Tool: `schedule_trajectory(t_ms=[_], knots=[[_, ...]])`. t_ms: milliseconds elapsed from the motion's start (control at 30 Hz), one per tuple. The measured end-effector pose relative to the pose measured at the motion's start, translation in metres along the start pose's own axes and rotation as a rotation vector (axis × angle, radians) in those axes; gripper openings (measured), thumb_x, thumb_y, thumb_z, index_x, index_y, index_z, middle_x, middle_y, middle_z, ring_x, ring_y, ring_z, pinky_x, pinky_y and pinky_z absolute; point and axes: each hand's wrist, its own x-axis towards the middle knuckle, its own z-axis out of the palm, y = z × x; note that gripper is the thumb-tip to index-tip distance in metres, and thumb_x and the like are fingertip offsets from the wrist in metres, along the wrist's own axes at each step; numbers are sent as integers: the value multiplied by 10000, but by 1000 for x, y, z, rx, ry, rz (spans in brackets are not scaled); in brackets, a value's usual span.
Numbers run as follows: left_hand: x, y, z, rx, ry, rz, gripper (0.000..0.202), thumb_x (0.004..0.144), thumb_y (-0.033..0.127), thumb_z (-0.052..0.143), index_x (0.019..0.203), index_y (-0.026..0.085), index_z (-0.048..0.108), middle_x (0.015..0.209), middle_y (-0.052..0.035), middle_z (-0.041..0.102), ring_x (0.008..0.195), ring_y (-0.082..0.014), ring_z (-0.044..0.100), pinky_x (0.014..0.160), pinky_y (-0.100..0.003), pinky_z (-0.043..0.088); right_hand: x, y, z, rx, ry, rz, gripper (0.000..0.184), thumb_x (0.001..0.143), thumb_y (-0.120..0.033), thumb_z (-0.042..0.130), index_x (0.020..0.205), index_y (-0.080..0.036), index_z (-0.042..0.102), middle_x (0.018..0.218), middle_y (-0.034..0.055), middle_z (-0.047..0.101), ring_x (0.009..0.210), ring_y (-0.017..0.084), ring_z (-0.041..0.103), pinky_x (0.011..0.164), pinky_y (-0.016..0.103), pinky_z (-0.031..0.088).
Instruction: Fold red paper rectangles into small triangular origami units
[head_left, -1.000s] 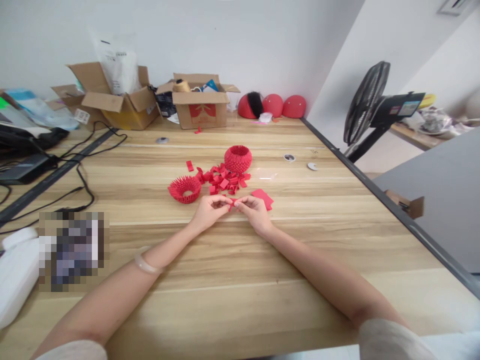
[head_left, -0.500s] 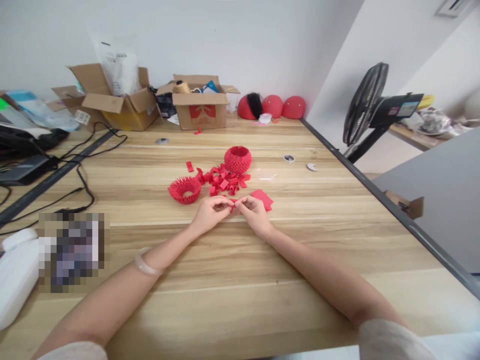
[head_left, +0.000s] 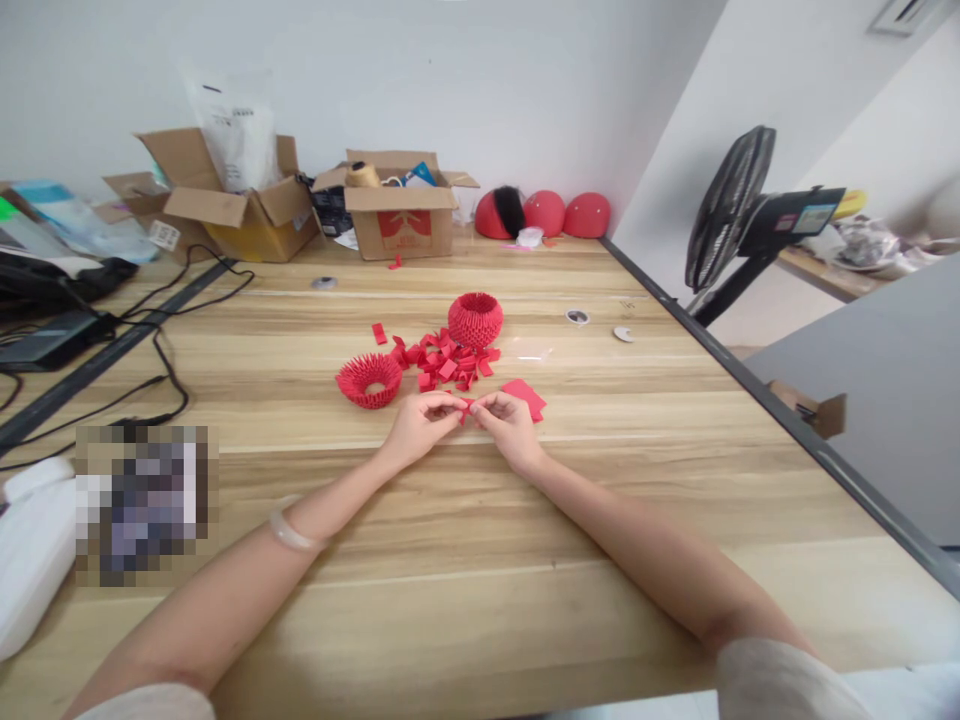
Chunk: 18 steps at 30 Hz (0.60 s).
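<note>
Between their fingertips, my left hand (head_left: 421,424) and my right hand (head_left: 510,428) pinch a small piece of red paper (head_left: 466,406), partly hidden by the fingers. Beside my right hand lie flat red paper slips (head_left: 525,397). Just beyond the hands is a loose pile of red folded paper pieces (head_left: 448,362). A spiky red paper ring (head_left: 370,381) made of folded pieces sits left of the pile. Behind the pile stands a rounder, taller red paper bowl (head_left: 475,320), open at the top.
Open cardboard boxes (head_left: 409,222) and red domed objects (head_left: 544,213) line the wall. Black cables (head_left: 166,370) and a white object (head_left: 37,560) lie at the left. A black fan (head_left: 731,210) stands beyond the table's right edge. A clear plastic sheet (head_left: 531,350) lies right of the pile.
</note>
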Motion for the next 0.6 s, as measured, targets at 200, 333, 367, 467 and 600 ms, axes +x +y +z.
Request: schedule_trajectory(t_ms=[200,333,367,467,600], knots=[[-1,5,-1,191,-19,121,175,753,205,580,833,141,723,869,-84,711,775,-172,652,662,-246,507,-1,-3,1,24,25,14,219,570,-356,722,613,-172,610,544,-11,607,496,98,518,539,245,436],[-2,6,-1,246,-11,147,178,760,197,575,839,146,726,871,-83,716,790,-178,658,677,-255,516,-1,-3,1,43,17,9,188,584,-328,720,613,-167,627,548,-10,619,495,96,525,537,240,439],[-2,6,-1,254,-9,146,181,762,196,573,842,145,727,871,-84,716,790,-179,659,682,-258,518,-1,-3,1,38,5,5,177,597,-321,717,623,-166,634,553,-9,623,502,96,530,542,237,440],[-1,4,-2,252,-2,131,188,768,204,571,854,144,727,888,-87,714,802,-181,659,702,-267,524,-1,-1,-1,31,-37,-12,155,640,-313,704,668,-168,658,590,-4,643,538,97,554,572,234,450],[-1,1,-2,212,10,105,189,766,222,582,857,138,724,900,-94,713,809,-180,662,700,-263,531,-1,1,-3,48,-57,-13,171,641,-326,711,711,-174,675,671,8,679,575,104,576,600,240,466]])
